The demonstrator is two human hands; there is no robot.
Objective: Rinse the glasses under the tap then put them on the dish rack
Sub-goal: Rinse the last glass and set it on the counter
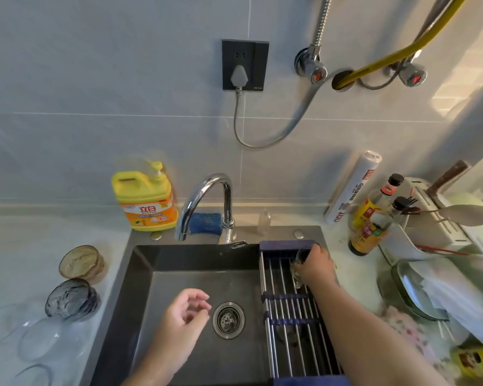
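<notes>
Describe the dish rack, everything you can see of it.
The dish rack lies flat across the right part of the dark sink. Shiny metal rods run front to back, joined by dark blue end pieces and two blue crossbars. At its far end the right hand grips a clear glass, on or just above the rods; which, I cannot tell.

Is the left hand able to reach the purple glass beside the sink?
Probably yes. The left hand hangs empty over the sink, and the purple glass stands on the counter to its left, with nothing in between.
</notes>
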